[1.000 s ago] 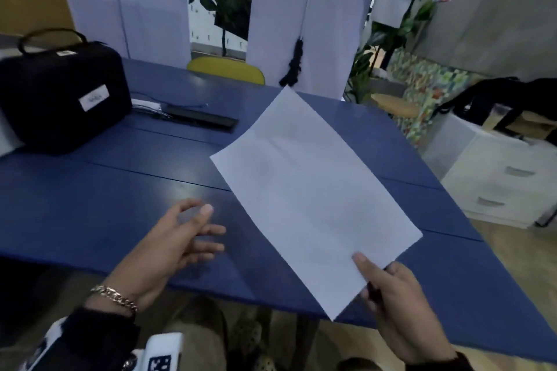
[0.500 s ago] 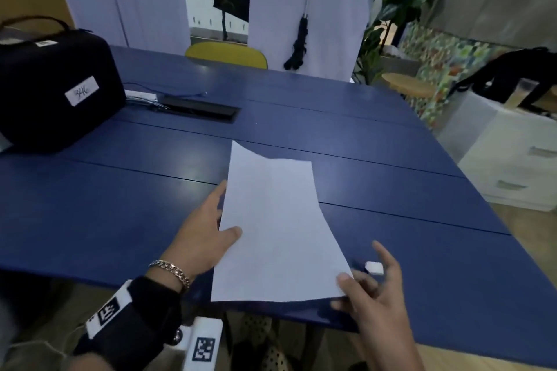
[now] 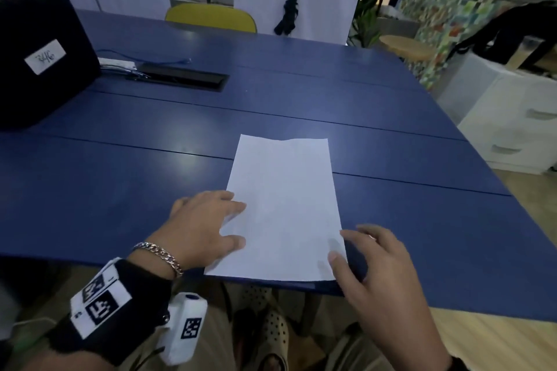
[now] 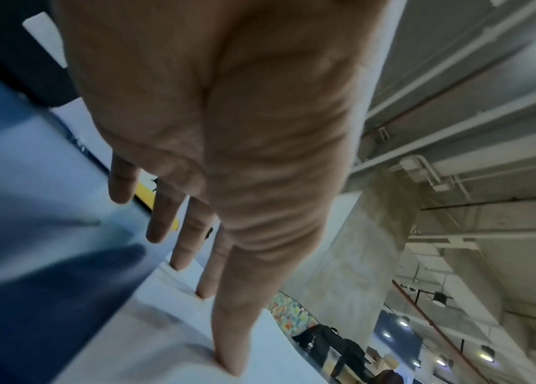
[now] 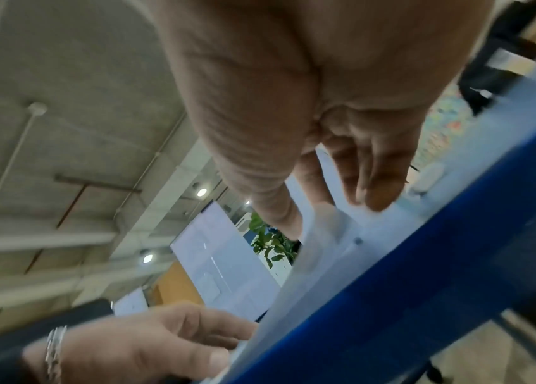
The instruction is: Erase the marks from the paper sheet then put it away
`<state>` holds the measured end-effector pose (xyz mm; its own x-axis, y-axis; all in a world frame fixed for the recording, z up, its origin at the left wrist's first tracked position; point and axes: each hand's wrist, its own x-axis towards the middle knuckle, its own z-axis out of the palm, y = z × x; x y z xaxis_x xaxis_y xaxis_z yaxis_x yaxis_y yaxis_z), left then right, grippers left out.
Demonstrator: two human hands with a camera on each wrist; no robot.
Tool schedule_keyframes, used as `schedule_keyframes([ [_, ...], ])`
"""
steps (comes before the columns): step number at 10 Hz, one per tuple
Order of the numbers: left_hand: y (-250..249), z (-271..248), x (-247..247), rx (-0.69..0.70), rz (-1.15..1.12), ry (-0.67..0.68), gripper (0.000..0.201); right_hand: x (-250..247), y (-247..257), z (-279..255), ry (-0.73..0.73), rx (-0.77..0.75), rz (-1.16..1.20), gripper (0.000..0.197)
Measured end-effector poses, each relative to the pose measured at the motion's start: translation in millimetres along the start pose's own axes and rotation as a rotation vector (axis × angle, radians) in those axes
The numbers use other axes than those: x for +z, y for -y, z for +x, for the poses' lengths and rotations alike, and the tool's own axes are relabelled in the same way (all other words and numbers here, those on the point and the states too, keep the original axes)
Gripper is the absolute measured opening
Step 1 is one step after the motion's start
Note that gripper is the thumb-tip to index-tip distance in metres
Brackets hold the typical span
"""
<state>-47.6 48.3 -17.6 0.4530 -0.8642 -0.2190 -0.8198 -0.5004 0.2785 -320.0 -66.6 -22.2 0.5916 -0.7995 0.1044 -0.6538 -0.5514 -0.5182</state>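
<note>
The white paper sheet [image 3: 283, 211] lies flat on the blue table [image 3: 120, 190], its near edge at the table's front edge. No marks show on it from the head view. My left hand [image 3: 235, 224] rests on the sheet's left edge with straight fingers [image 4: 207, 272] and the thumb on the paper [image 4: 168, 337]. Over the sheet's near right corner my right hand [image 3: 342, 245] hovers with relaxed fingers, its thumb touching the paper's edge [image 5: 322, 249]. Beyond the right fingers, a small white eraser [image 5: 429, 179] lies on the table.
A black case [image 3: 39, 57] with a white label stands at the table's far left. A black cable tray [image 3: 180, 78] is set into the tabletop. A yellow chair [image 3: 211, 16] stands behind the table, and white drawers [image 3: 518, 126] to the right.
The sheet was held up in my right hand, then taken by both hands. It now lies flat near the front edge. Both hands have let go of their grip.
</note>
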Motion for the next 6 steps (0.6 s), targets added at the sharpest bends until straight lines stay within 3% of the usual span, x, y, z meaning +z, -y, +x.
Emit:
schedule_keyframes([
  [1, 3, 1, 2, -0.001, -0.003, -0.006, 0.066, 6, 3, 0, 0.117, -0.089, -0.093, 0.041],
  [2, 6, 4, 4, 0.008, 0.030, 0.025, 0.065, 23, -4, 2, 0.130, -0.143, -0.165, 0.033],
  [4, 7, 1, 10, 0.005, 0.020, 0.018, 0.066, 37, -9, -1, -0.013, -0.156, -0.224, 0.022],
  [5, 9, 2, 8, 0.032, -0.072, -0.086, 0.063, 37, -11, 6, -0.043, -0.166, -0.161, 0.023],
  [6, 27, -26, 4, 0.022, -0.519, -0.383, 0.052, 19, -10, -8, -0.118, -0.100, 0.088, 0.011],
])
